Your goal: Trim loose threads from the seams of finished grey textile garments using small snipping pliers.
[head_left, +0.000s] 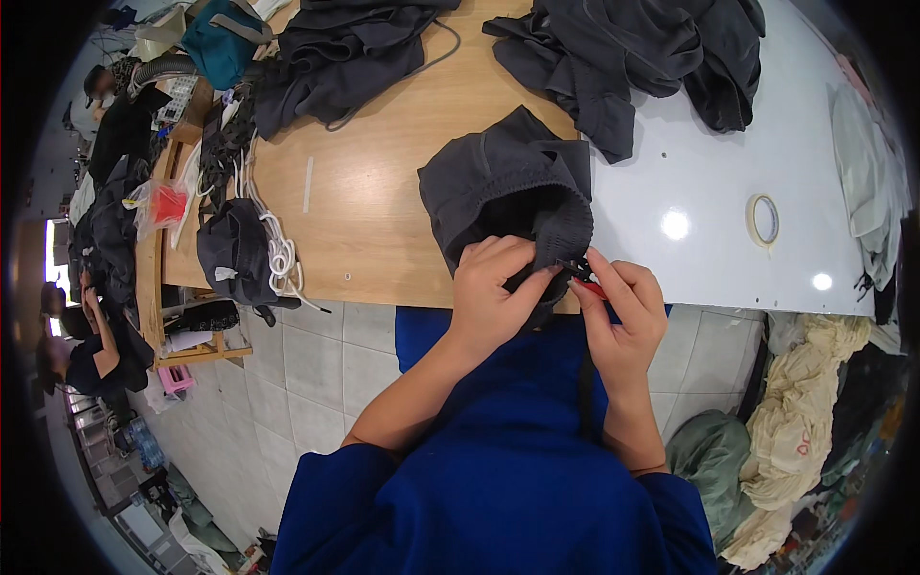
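Observation:
A dark grey garment [508, 187] with a ribbed waistband lies bunched at the near edge of the wooden table [374, 192]. My left hand [494, 287] pinches the waistband from the left, fingers curled on the fabric. My right hand [623, 311] grips a small red-handled tool [586, 284] whose tip meets the waistband, right beside my left fingertips. A dark strap or cord hangs down from under my right hand over my blue top.
More dark garments [623, 48] are heaped at the table's far side, another pile [335, 53] far left. A tape roll [764, 219] lies on the white surface to the right. White cords [278, 254] and a dark piece sit at the left edge. Cloth piles [795, 422] fill the floor right; people sit far left.

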`<control>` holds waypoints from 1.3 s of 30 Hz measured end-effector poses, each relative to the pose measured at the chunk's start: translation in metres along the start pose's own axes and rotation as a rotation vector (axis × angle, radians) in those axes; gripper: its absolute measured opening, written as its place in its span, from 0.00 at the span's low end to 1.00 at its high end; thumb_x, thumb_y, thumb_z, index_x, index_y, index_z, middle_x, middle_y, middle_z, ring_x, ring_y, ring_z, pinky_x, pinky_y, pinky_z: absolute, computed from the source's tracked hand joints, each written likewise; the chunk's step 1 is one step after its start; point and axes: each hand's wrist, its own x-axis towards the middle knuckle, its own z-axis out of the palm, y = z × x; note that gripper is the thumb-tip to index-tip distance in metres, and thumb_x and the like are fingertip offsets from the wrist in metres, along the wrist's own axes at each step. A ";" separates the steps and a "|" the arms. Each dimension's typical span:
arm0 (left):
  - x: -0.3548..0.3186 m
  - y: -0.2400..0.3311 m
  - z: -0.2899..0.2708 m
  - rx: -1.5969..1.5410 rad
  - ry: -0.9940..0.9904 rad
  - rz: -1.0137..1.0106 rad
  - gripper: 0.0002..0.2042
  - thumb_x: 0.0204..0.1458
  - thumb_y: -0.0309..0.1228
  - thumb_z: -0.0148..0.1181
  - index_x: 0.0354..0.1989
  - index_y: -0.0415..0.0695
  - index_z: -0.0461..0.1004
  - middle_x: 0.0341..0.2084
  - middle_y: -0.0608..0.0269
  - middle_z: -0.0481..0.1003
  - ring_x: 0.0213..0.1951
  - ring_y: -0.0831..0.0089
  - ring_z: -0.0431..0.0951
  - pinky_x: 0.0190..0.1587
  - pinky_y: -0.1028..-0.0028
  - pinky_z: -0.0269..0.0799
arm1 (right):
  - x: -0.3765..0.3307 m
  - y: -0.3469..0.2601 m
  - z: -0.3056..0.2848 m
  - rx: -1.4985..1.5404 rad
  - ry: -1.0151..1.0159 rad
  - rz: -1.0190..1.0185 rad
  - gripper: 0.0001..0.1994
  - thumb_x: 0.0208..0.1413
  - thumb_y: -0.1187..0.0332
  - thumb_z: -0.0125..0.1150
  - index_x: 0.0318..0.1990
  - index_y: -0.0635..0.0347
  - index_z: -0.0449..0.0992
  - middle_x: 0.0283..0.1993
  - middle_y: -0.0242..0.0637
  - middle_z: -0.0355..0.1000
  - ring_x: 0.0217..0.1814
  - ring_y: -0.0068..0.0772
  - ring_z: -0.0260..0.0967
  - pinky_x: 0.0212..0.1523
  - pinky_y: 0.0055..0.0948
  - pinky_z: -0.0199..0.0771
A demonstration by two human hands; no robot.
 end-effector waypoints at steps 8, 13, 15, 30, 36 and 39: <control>-0.003 0.004 0.004 0.070 0.046 0.039 0.04 0.39 0.26 0.62 0.26 0.43 0.76 0.24 0.68 0.74 0.28 0.69 0.70 0.34 0.73 0.57 | -0.002 0.001 0.003 -0.047 0.034 -0.077 0.20 0.34 0.75 0.68 0.41 0.54 0.79 0.27 0.30 0.67 0.24 0.26 0.57 0.23 0.22 0.57; 0.000 0.004 0.001 0.111 0.060 0.070 0.04 0.39 0.26 0.62 0.26 0.44 0.76 0.24 0.68 0.74 0.28 0.69 0.70 0.33 0.72 0.57 | 0.003 -0.002 0.005 -0.086 0.038 -0.099 0.19 0.34 0.74 0.68 0.40 0.54 0.80 0.27 0.30 0.67 0.23 0.26 0.57 0.23 0.23 0.57; 0.000 0.005 -0.002 0.127 0.065 0.078 0.04 0.39 0.26 0.62 0.26 0.44 0.76 0.24 0.67 0.74 0.28 0.69 0.70 0.33 0.72 0.57 | 0.005 -0.006 0.005 -0.098 0.014 -0.113 0.18 0.35 0.75 0.68 0.40 0.54 0.80 0.27 0.31 0.68 0.24 0.28 0.59 0.24 0.23 0.58; -0.027 -0.020 -0.013 0.282 0.121 0.033 0.12 0.47 0.35 0.60 0.38 0.44 0.75 0.35 0.59 0.71 0.38 0.61 0.70 0.38 0.70 0.65 | -0.005 0.014 0.026 0.741 0.077 0.690 0.07 0.51 0.79 0.59 0.37 0.64 0.69 0.36 0.33 0.70 0.37 0.19 0.66 0.40 0.17 0.65; -0.037 -0.062 -0.037 0.449 0.175 -0.186 0.11 0.45 0.38 0.62 0.25 0.43 0.72 0.24 0.59 0.71 0.28 0.60 0.72 0.30 0.68 0.67 | -0.005 0.012 0.025 0.678 0.122 0.638 0.11 0.52 0.77 0.59 0.41 0.63 0.66 0.38 0.32 0.68 0.39 0.20 0.66 0.43 0.19 0.65; -0.026 -0.060 -0.037 0.383 0.108 -0.531 0.14 0.45 0.41 0.62 0.25 0.42 0.72 0.22 0.56 0.72 0.26 0.58 0.74 0.28 0.65 0.69 | -0.006 0.012 0.029 0.741 0.050 0.597 0.13 0.49 0.79 0.62 0.38 0.60 0.64 0.36 0.32 0.67 0.36 0.17 0.65 0.39 0.15 0.65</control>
